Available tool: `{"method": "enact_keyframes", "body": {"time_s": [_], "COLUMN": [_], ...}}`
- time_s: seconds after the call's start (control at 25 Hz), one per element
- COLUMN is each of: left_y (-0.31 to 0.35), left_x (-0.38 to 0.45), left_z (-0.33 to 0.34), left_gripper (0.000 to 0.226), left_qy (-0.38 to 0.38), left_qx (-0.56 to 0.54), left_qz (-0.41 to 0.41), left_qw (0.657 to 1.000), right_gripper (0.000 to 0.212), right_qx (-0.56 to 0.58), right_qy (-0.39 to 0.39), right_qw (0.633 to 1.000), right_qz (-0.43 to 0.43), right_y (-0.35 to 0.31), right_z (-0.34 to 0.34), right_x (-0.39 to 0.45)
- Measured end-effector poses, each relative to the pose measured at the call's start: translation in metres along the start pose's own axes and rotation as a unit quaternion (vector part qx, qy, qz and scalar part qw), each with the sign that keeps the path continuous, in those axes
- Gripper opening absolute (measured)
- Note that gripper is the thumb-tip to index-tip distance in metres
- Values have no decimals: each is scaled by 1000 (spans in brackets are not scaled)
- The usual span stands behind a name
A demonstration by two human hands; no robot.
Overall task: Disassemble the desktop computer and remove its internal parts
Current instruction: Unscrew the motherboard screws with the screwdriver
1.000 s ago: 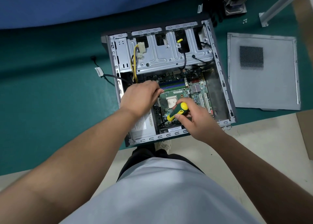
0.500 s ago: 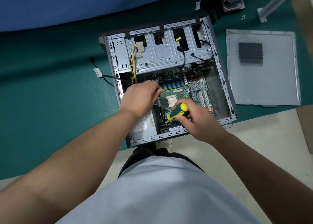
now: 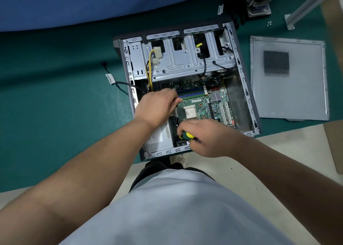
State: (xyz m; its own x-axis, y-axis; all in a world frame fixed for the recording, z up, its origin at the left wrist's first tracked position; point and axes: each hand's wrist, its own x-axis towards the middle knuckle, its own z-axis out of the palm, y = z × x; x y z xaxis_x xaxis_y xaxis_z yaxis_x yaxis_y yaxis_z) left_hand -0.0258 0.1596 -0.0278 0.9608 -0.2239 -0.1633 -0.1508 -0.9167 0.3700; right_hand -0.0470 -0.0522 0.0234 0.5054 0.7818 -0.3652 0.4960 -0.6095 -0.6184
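An open desktop case (image 3: pixel 246 89) lies on its side on a green mat. Inside are a green motherboard (image 3: pixel 206 105) with a bare CPU (image 3: pixel 190 112), blue memory slots (image 3: pixel 191 94), a metal drive cage (image 3: pixel 185 59) and a grey power supply (image 3: pixel 159 137). My left hand (image 3: pixel 157 105) reaches into the case at the motherboard's left edge, its fingers curled downward; what they touch is hidden. My right hand (image 3: pixel 206 137) grips a green and yellow screwdriver (image 3: pixel 187 135) near the case's front rail, over the board's lower left corner.
The removed grey side panel (image 3: pixel 287 78) lies right of the case. A loose black cable with a white tag (image 3: pixel 111 78) trails left. A removed black part (image 3: pixel 258 1) and a metal bracket (image 3: pixel 304 7) sit at the back right, with small screws (image 3: pixel 269 23).
My right hand has moved down and left with the screwdriver, from beside the CPU toward the case's front rail. The left hand stays in place.
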Motion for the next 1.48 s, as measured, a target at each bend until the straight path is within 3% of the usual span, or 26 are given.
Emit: {"method": "enact_keyframes", "body": {"time_s": [0.12,0.2,0.28,0.44,0.64,0.76,0.92,1.0,1.08,1.24,1.4,1.48], "left_y": [0,-1,-2,-2,3,12,10,10,11,12,12,13], "left_x": [1,1,0,-10,-69,-89,-87,-86,-86,-85,-85,-85], "left_z": [0,1,1,-1,18,31,34,35,35,33,32,31], "left_gripper": [40,39,38,35,43,50,49,48,48,48,47,47], "left_qy": [-1,2,2,22,125,143,153,156,156,151,156,157], "left_qx": [7,9,4,-16,-4,37,58,62,63,64,63,63], "left_qz": [-3,-3,0,28,-84,-114,-122,-125,-128,-133,-135,-137], "left_qw": [1000,1000,1000,999,989,982,979,978,977,977,977,976], "right_gripper": [34,30,45,24,40,31,40,31,39,37,32,38], "right_qx": [-79,-164,-247,-269,-305,-281,-286,-221,-155,-246,-200,-145], "right_qy": [-30,16,56,59,77,47,67,14,-22,42,-7,-51], "right_qw": [996,986,967,959,949,957,956,975,988,965,979,988], "right_qz": [-13,6,21,-66,-26,-56,7,-14,1,77,-36,-29], "right_y": [-9,-15,-18,-20,-16,-13,-7,-5,-5,-3,1,3], "right_z": [-4,-3,-1,-3,-7,-11,-13,-17,-24,-16,-21,-27], "right_x": [8,10,12,10,9,11,15,17,17,14,15,16]}}
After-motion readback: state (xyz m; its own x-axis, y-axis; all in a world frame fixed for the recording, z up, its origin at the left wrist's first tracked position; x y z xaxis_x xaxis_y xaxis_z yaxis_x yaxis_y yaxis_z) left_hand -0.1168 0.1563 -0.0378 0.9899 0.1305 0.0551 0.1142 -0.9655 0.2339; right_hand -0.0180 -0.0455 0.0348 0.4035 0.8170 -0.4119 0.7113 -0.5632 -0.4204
